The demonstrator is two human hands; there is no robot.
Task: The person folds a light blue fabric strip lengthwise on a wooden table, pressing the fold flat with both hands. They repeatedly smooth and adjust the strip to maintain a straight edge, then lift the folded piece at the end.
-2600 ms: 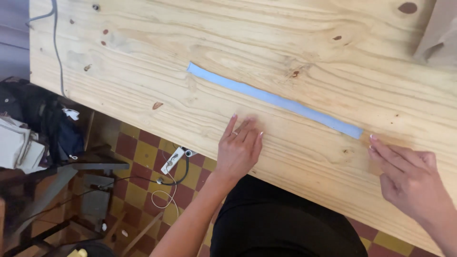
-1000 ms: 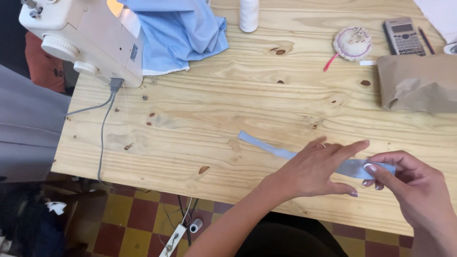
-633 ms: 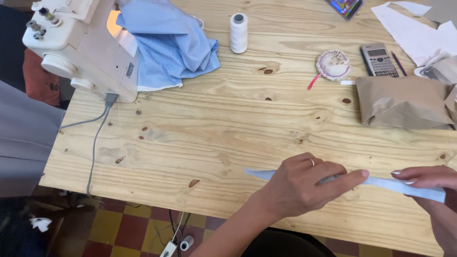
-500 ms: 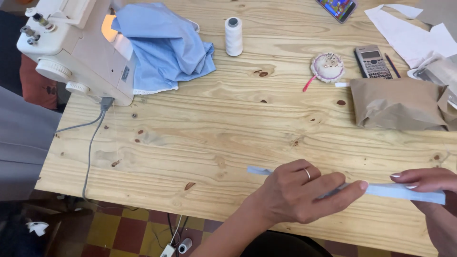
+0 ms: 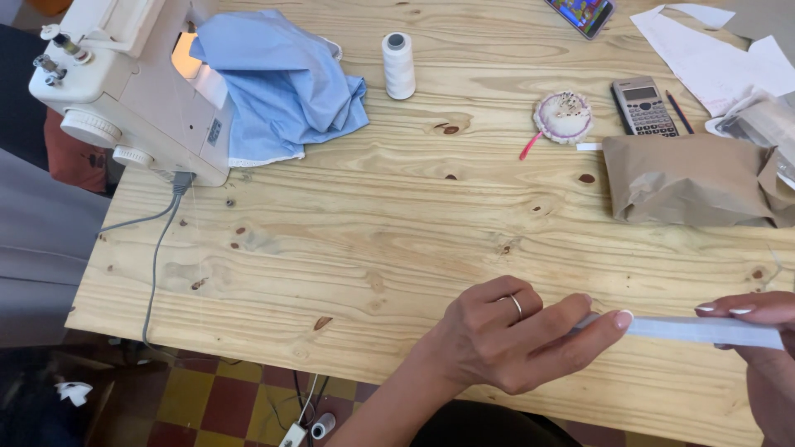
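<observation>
A narrow pale-blue fabric strip is held just above the near edge of the wooden table. My left hand, with a ring on one finger, pinches the strip's left end between thumb and fingers. At the right edge of the view my right hand grips the strip's other end; most of that hand is cut off by the frame.
A white sewing machine with its grey cord stands at the back left, light-blue cloth beside it. Further back lie a white thread spool, a round pincushion, a calculator, a brown paper bag, white paper pieces and a phone.
The strip lay flat on the table earlier; both hands have since picked it up and hold it stretched. My view tilted up toward the sewing machine, and the left hand slid along the strip.
</observation>
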